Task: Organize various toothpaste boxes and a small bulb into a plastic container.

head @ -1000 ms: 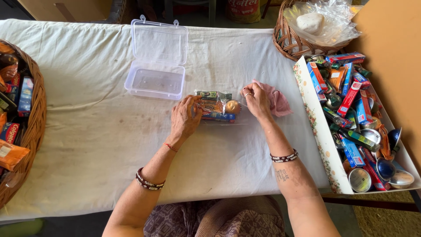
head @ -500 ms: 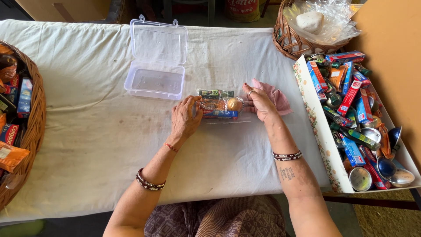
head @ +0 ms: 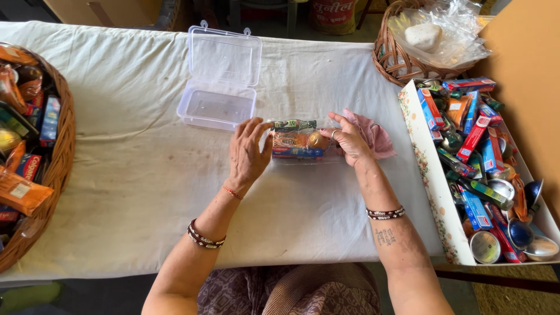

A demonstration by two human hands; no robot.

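Observation:
A clear plastic bag (head: 298, 142) filled with small packets and a round orange item lies on the white tablecloth (head: 146, 175). My left hand (head: 248, 153) rests against the bag's left end with fingers spread. At the bag's right end, my right hand (head: 348, 139) touches it with fingers bent. A pink cloth (head: 373, 134) lies just right of that hand. An empty clear plastic box (head: 219, 105) with its lid open stands just beyond the bag.
A wicker basket (head: 35, 157) of wrapped snacks sits at the left edge. At the right, a flowered cardboard box (head: 431, 175) holds packets and metal spoons. A second wicker basket (head: 402, 58) with a plastic bag stands at the back right.
Both hands have shifted slightly on the bag, which now lies flatter on the cloth. My right hand has moved a little off the pink cloth.

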